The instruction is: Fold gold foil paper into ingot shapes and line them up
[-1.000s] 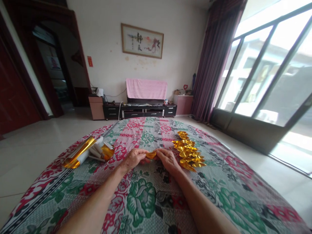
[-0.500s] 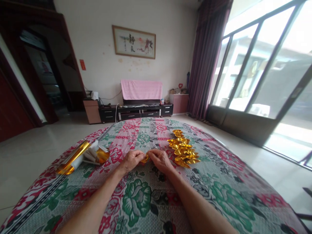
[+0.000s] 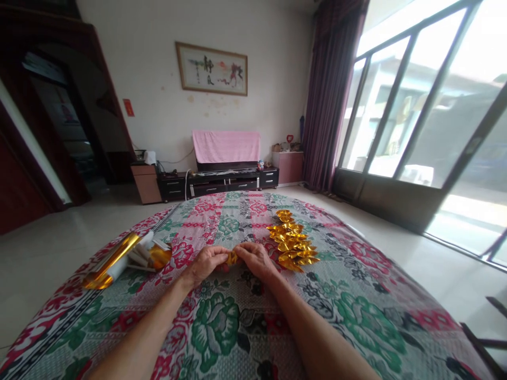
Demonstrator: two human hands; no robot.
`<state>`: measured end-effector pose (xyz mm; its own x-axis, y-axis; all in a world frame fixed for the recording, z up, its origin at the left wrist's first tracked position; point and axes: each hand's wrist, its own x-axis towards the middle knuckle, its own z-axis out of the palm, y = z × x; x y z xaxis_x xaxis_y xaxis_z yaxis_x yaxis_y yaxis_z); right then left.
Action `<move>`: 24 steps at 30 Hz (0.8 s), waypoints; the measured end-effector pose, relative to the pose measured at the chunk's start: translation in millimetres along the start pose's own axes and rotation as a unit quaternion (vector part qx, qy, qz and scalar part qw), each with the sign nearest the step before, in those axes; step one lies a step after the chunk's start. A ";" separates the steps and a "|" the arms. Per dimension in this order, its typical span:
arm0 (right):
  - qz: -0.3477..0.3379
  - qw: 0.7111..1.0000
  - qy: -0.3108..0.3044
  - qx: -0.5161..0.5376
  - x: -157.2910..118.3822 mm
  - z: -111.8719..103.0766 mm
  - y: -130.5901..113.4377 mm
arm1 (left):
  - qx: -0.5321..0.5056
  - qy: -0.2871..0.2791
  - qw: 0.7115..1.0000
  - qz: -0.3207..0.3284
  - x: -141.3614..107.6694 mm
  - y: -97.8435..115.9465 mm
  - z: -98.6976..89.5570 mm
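Between my two hands, over the middle of the table, is a small piece of gold foil paper [image 3: 232, 258]. My left hand [image 3: 206, 263] pinches its left side between thumb and fingers. My right hand [image 3: 255, 259] grips the other side, its fingertips close to those of the left. Most of the piece is hidden behind the fingers, so its exact shape cannot be made out. Just right of my right hand lies a row of folded gold foil pieces [image 3: 292, 240] with pointed ends, set close together.
Rolls of gold foil [image 3: 114, 259] and white sheets or tubes lie at the table's left. A flowered cloth [image 3: 216, 327] covers the round table. Beyond stands a low black cabinet [image 3: 222, 186] with a pink cloth [image 3: 226, 146] above it. Glass doors [image 3: 396, 116] are on the right.
The view has turned slightly to the right, so everything sits a little further left. Both hands keep hold of the gold foil paper, with only a small shift of the fingers.
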<state>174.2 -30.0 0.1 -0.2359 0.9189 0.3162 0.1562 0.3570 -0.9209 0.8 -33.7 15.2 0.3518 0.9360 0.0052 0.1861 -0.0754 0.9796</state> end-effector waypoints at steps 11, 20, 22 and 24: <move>0.013 0.999 0.028 -0.008 1.3 1.3 -1.4 | -0.052 0.023 0.998 -0.007 2.5 -4.6 -3.1; 0.004 1.000 0.010 0.001 0.7 4.2 -1.2 | -0.140 0.049 0.988 -0.032 5.9 -9.5 -9.0; -0.003 1.000 0.026 -0.010 1.3 5.7 2.8 | -0.151 0.031 0.988 -0.029 4.1 -7.4 -9.7; -0.005 0.999 0.039 -0.023 2.2 6.5 7.6 | -0.159 0.015 0.987 -0.022 2.2 -5.5 -9.9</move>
<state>168.6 -26.3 -7.7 -0.1617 0.9250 0.3438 0.1985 0.3717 -0.9069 -8.6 -27.8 11.9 0.3217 0.9461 -0.0380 -0.0984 0.0733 0.9924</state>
